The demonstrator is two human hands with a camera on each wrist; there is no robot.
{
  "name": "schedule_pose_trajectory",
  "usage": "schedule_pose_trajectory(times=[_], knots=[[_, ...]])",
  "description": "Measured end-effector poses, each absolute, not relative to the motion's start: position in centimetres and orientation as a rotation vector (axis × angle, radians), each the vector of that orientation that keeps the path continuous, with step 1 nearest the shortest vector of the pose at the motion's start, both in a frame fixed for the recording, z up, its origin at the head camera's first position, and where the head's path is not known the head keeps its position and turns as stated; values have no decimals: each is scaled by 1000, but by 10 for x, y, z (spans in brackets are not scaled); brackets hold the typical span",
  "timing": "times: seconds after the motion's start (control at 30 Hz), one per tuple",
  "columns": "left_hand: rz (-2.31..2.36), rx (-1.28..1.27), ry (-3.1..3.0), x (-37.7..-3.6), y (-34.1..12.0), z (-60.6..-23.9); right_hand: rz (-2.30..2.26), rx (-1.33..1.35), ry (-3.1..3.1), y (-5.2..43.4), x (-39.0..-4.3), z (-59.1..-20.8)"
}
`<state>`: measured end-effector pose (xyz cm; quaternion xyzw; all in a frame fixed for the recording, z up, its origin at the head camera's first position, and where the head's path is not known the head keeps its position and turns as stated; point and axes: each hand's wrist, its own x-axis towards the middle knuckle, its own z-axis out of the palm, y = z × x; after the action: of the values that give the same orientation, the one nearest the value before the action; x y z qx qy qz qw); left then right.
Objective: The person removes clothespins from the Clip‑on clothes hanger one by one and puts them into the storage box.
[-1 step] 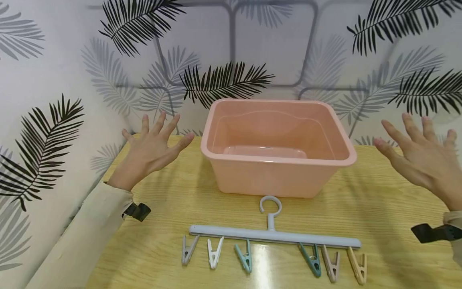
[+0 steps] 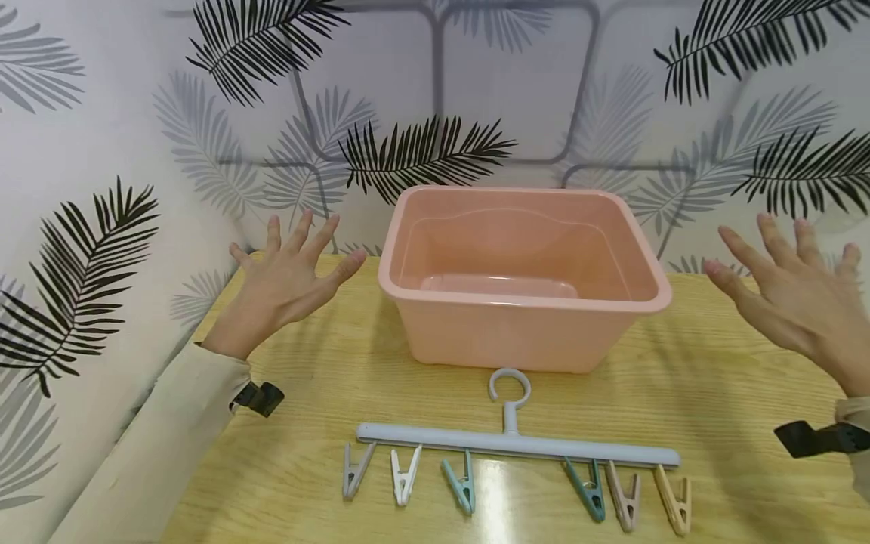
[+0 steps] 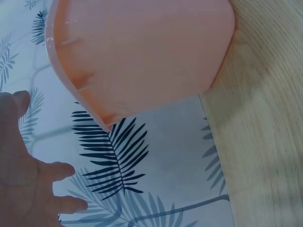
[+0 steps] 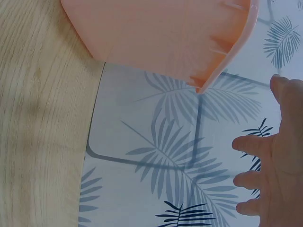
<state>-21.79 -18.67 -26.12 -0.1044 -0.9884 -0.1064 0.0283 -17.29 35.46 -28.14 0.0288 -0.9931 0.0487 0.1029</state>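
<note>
My left hand [image 2: 282,283] is held up with spread fingers to the left of a pink plastic tub [image 2: 503,332]. On the tub's other side my right hand [image 2: 802,295] is raised the same way, fingers apart. Neither hand touches anything. In front of the tub lies a pale grey hanger [image 2: 476,439] with a hook pointing towards it. Several clothes pegs hang from its bar: a grey peg [image 2: 353,476], a white peg [image 2: 404,483] and a light teal peg [image 2: 464,489] on the left, a dark teal peg [image 2: 590,495], a taupe peg [image 2: 626,502] and a yellow peg [image 2: 676,508] on the right.
Everything stands on a light wooden table [image 2: 313,408]. A cloth or wall covering [image 2: 503,83] with a leaf print rises behind the table and along its left side. Each wrist wears a black strap, such as the left strap [image 2: 261,398].
</note>
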Motion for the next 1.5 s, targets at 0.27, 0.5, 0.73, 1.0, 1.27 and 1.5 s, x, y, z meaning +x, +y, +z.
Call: schedule_pose_trajectory(times=[0.27,0.5,0.73,1.0,1.27,1.5], knots=[[-314,-364,-2984,-208,-180,-249,191,134,-2893,347,-167,-276],[-296,-436,-2968,-200,-170,-244,245,262,-2860,325,-169,-268],[-449,-580,-2922,-188,-160,-266,358,456,-2916,312,-180,-271],[-454,-710,-2919,-161,-142,-293,415,553,-2926,309,-186,-275],[-447,-930,-2927,-148,-119,-330,460,592,-2923,305,-188,-275],[-455,-1090,-2907,-141,-102,-350,448,606,-2929,301,-191,-274]])
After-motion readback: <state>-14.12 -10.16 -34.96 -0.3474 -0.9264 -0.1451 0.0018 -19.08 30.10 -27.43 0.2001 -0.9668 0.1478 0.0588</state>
